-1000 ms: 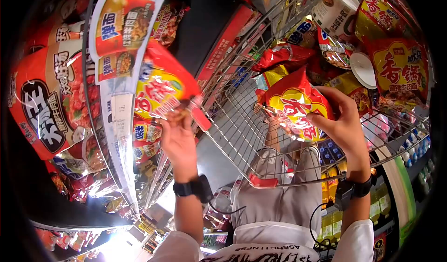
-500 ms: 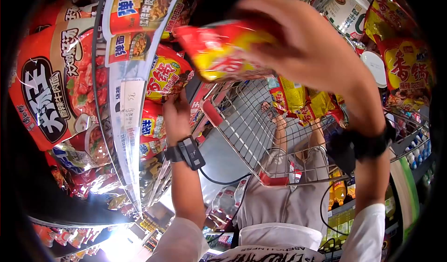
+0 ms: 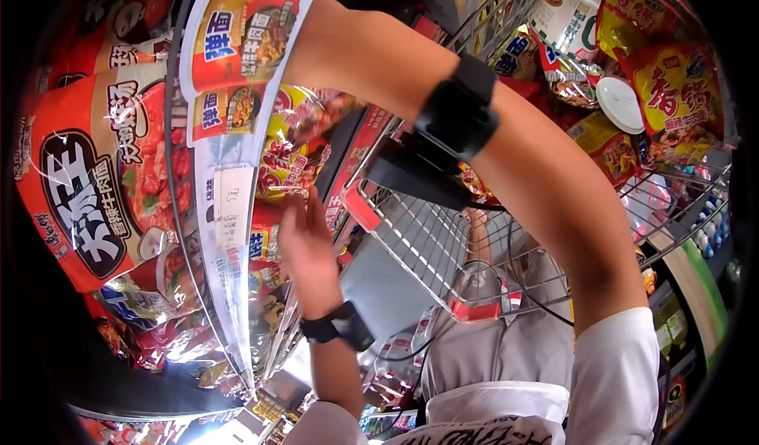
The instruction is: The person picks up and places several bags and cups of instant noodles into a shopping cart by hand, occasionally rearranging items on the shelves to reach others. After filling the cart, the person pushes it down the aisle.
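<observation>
My left hand (image 3: 308, 247) is raised beside the shelf, with its fingers stretched out, a little blurred, and nothing visible in them. Just beyond its fingertips stands a red and yellow instant noodle packet (image 3: 286, 164) on the shelf. My right arm reaches across to the upper left, and my right hand (image 3: 340, 46) passes behind the shelf label strip (image 3: 231, 200). Its fingers are hidden there, so whatever they touch does not show. Another shiny yellow and red noodle packet (image 3: 296, 109) lies just below that hand.
A metal shopping cart (image 3: 427, 247) with red corners stands close to my legs. Inside are noodle packets (image 3: 672, 89), a white tub (image 3: 565, 14) and a white round lid (image 3: 621, 105). Large red noodle multipacks (image 3: 87, 176) fill the shelf at left.
My right hand has moved left from above the cart to behind the label strip; the noodle packet it held is no longer visible in it. My left hand has drawn slightly back from the shelf packet.
</observation>
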Demonstrator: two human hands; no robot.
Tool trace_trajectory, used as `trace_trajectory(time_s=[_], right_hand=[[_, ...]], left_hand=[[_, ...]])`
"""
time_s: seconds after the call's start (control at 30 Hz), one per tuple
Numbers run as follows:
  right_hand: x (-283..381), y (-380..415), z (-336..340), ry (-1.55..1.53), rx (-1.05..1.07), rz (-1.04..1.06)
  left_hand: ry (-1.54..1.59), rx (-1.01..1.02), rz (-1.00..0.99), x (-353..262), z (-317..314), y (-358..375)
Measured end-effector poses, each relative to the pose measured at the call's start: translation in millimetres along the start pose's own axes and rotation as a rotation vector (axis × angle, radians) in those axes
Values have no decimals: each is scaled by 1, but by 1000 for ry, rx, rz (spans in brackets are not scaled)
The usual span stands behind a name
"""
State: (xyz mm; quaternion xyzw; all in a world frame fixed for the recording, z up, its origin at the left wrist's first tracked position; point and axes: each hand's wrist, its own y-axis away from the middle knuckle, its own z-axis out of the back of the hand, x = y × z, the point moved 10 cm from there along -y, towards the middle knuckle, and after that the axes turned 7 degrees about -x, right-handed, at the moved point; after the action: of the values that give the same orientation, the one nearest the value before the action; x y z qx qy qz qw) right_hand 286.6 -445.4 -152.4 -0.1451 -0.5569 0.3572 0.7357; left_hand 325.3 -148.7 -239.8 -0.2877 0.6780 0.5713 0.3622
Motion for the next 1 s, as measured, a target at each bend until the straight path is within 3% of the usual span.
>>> trace_trajectory(time_s=[0.03, 0.13, 0.17, 0.23, 0.27, 0.3, 0.37, 0.4, 0.43, 0.53, 0.67, 0.77, 0.83, 0.87, 0.9, 0.97, 1.0], right_hand=[[1, -3, -9, -6, -3, -10], [-3, -2, -74, -36, 522, -65], [-7, 6, -74, -27, 518, -63], [1, 23, -29, -362, 166, -122], [7, 32, -34, -61, 277, -56], [8, 35, -36, -59, 276, -60], [30, 43, -30, 307, 74, 152], [32, 47, -27, 478, 151, 155], [31, 51, -19, 477, 160, 158], [22, 64, 10, 373, 125, 213], [13, 76, 35, 408, 30, 53], [-5, 85, 10, 193, 363, -278], [-11, 95, -12, 248, 450, -310], [-21, 101, -27, 317, 535, -329], [-32, 104, -40, 324, 514, -328], [-20, 99, -35, 376, 76, -108], [-27, 105, -43, 188, 95, -243]], left_hand=[[-10, -5, -2, 6, -2, 2], [-469, 200, -550, -13, -48, 17], [-464, 209, -550, -10, -52, 11], [-637, 333, -703, -5, -69, 9], [-729, 388, -825, -6, -76, 7], [-731, 393, -822, -4, -76, -3], [-995, 438, -1083, -1, -85, 0], [-1140, 491, -1213, 1, -94, 8], [-1137, 486, -1206, -1, -91, 5], [-1339, 439, -1531, 3, -99, 15], [-1267, 482, -1391, -15, -92, -27], [-1322, 510, -1306, -17, -102, -40], [-1385, 564, -1411, -8, -99, -47], [-1324, 533, -1330, -11, -94, -60], [-1259, 507, -1247, -14, -92, -69], [-1279, 408, -1208, -24, -99, -59], [-1161, 454, -1063, -27, -98, -68]])
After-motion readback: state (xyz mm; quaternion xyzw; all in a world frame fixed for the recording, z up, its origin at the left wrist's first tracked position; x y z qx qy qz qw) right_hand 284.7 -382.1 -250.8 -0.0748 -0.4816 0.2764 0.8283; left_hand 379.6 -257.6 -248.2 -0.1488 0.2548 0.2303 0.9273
